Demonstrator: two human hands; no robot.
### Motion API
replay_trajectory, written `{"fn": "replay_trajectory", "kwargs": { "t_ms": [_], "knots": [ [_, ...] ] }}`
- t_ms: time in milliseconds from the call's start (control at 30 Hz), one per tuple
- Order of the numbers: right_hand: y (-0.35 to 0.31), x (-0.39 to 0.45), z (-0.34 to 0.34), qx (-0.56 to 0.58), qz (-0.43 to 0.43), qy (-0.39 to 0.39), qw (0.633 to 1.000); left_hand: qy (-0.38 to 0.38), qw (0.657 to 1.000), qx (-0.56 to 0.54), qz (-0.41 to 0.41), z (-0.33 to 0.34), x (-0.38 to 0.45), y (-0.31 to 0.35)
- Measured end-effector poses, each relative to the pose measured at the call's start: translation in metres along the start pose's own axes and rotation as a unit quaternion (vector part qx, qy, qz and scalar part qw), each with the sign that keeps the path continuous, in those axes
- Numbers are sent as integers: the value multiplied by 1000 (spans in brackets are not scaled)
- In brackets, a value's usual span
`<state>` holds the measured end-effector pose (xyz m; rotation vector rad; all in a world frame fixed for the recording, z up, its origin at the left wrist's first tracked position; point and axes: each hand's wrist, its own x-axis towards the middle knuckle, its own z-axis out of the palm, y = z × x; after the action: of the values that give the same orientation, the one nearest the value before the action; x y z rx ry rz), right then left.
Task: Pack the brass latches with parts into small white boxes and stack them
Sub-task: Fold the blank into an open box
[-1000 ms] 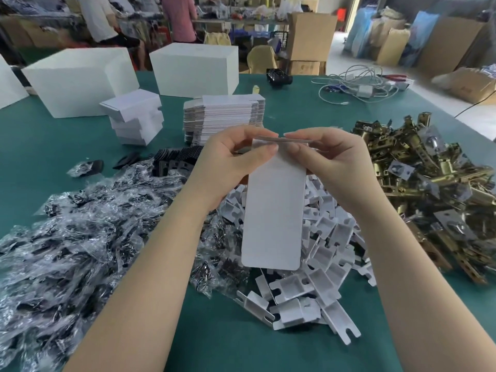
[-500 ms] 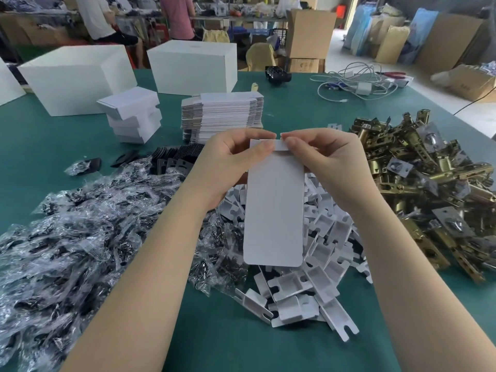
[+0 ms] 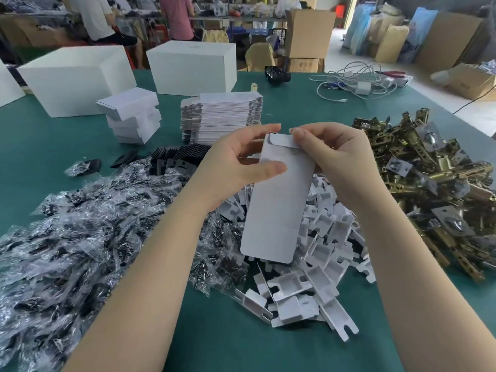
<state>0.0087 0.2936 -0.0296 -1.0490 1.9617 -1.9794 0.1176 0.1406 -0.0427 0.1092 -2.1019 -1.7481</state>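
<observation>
box flap (image 3: 281, 143) now folded down

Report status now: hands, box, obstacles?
Left hand grips flat white box. Right hand pinches its top flap. Box still unpacked. Nothing blocking.

Left hand (image 3: 241, 162) and right hand (image 3: 332, 159) raised mid-scene, fingers curled, pinching; both forearms extend from near edge.

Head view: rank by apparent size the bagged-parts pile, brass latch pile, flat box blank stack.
1. bagged-parts pile, largest.
2. brass latch pile.
3. flat box blank stack, smallest, though it lies farther from the camera, so its true size is unsure.
</observation>
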Motion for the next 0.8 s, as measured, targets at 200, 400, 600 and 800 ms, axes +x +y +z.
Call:
{"fn": "replay_trajectory", "kwargs": {
  "t_ms": [200,400,600,800],
  "knots": [
    [-7,0,-4,39,27,13,999,-21,999,-21,25,3,-1,3],
    [-11,0,-4,23,7,10,1000,-13,999,-19,46,4,-3,7],
    [-17,-2,-5,-13,-46,-4,999,10,999,-8,50,3,-3,9],
    [-17,-1,-6,-55,-67,25,996,-3,998,-5,56,3,-5,12]
  ]
}}
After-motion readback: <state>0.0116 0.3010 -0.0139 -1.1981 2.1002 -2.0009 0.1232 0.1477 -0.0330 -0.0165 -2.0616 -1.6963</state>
